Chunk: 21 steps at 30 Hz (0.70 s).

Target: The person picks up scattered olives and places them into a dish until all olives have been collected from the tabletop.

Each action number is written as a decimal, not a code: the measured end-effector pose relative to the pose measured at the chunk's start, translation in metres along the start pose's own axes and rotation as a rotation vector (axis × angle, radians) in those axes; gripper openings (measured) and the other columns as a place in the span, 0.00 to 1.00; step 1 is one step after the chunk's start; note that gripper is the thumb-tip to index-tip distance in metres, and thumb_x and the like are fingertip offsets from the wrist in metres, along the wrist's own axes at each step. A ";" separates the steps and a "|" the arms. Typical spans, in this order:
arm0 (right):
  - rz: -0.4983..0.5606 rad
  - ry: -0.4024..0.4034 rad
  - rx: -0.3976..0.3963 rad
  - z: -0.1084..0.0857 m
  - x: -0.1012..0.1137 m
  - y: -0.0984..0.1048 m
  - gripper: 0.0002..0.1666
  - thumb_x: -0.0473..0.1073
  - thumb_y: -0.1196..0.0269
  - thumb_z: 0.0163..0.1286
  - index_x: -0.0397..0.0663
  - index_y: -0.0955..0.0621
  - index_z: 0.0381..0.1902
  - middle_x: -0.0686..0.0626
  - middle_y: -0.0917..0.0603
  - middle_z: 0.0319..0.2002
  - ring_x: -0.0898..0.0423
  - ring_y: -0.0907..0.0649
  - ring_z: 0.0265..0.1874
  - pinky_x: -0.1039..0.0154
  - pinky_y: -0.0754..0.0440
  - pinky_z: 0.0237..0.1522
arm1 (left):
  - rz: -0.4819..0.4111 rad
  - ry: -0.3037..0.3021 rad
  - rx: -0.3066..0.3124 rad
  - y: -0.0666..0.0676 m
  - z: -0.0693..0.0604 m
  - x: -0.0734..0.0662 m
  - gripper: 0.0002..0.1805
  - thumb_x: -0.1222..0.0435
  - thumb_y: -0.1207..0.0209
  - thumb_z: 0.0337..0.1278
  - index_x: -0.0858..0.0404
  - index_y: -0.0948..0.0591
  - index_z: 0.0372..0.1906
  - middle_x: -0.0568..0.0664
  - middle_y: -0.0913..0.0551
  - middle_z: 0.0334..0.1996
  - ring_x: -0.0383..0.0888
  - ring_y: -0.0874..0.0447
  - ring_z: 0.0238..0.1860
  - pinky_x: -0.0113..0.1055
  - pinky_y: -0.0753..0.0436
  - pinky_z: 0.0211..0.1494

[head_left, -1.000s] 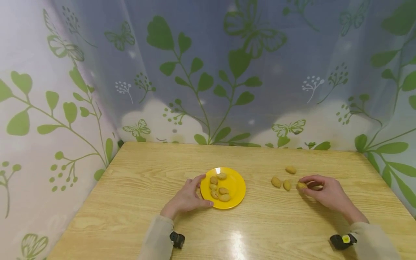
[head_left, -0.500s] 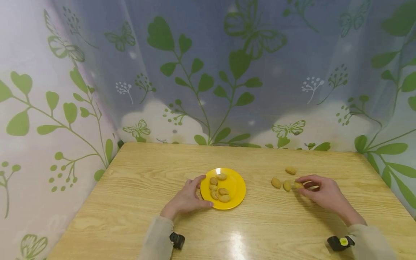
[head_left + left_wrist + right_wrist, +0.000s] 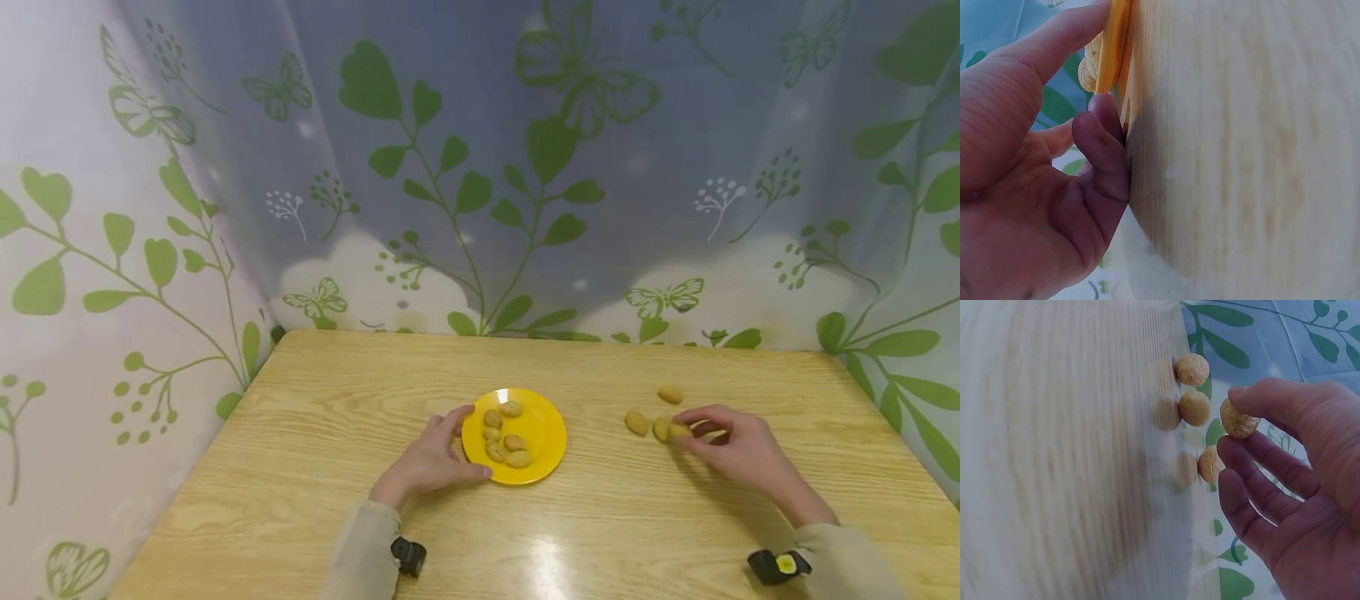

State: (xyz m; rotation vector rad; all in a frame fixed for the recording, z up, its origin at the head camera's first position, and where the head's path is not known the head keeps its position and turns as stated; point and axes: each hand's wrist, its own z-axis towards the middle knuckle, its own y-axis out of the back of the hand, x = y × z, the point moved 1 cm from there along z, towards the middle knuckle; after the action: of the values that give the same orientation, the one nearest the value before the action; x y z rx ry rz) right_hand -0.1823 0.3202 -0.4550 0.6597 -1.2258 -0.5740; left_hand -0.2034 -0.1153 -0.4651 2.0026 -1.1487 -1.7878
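Note:
My left hand grips the left rim of a yellow plate, thumb at its near edge. Several tan, nut-like pieces lie on the plate's left and middle. My right hand pinches one piece between thumb and fingers; in the right wrist view it is held off the wooden surface. From the head it overlaps a loose piece. Another piece lies left of that, and one farther back. In the left wrist view the plate's edge shows between thumb and fingers.
The wooden table meets a leaf-patterned curtain at its back edge, with more of the cloth at the left and right sides. A small black device is strapped at each wrist.
My right hand has moved a little to the left with the pinched piece, toward the loose pieces. My left hand and the plate have stayed in place.

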 end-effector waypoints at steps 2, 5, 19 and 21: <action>0.006 0.007 -0.004 0.000 0.001 -0.003 0.15 0.39 0.26 0.63 0.48 0.12 0.48 0.42 0.10 0.45 0.76 0.18 0.36 0.69 0.15 0.34 | 0.002 -0.001 -0.001 0.000 0.000 0.001 0.55 0.51 0.23 0.48 0.50 0.40 0.80 0.57 0.31 0.61 0.45 0.25 0.38 0.36 0.24 0.42; 0.006 0.017 -0.002 0.000 0.002 -0.006 0.15 0.39 0.26 0.63 0.48 0.12 0.48 0.42 0.10 0.45 0.76 0.18 0.36 0.69 0.15 0.34 | 0.005 -0.001 -0.001 0.000 0.001 0.001 0.55 0.50 0.24 0.48 0.50 0.40 0.80 0.57 0.31 0.61 0.45 0.25 0.38 0.36 0.24 0.42; 0.022 0.078 -0.022 0.006 0.018 -0.018 0.14 0.38 0.24 0.60 0.50 0.11 0.45 0.45 0.10 0.43 0.71 0.16 0.36 0.69 0.15 0.34 | -0.011 0.010 -0.003 0.000 0.000 0.000 0.55 0.50 0.23 0.47 0.50 0.40 0.80 0.57 0.31 0.60 0.45 0.25 0.37 0.36 0.24 0.41; 0.027 0.071 -0.012 0.007 0.021 -0.020 0.15 0.39 0.24 0.61 0.50 0.11 0.46 0.45 0.10 0.44 0.70 0.16 0.36 0.69 0.15 0.34 | -0.011 0.013 -0.003 0.001 0.000 0.000 0.55 0.50 0.23 0.47 0.50 0.40 0.80 0.57 0.31 0.61 0.45 0.25 0.37 0.36 0.24 0.41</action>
State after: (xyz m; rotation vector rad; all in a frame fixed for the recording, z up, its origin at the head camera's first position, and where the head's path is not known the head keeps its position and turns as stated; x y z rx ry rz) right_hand -0.1850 0.2907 -0.4543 0.6473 -1.1620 -0.5312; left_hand -0.2033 -0.1158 -0.4646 2.0190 -1.1328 -1.7781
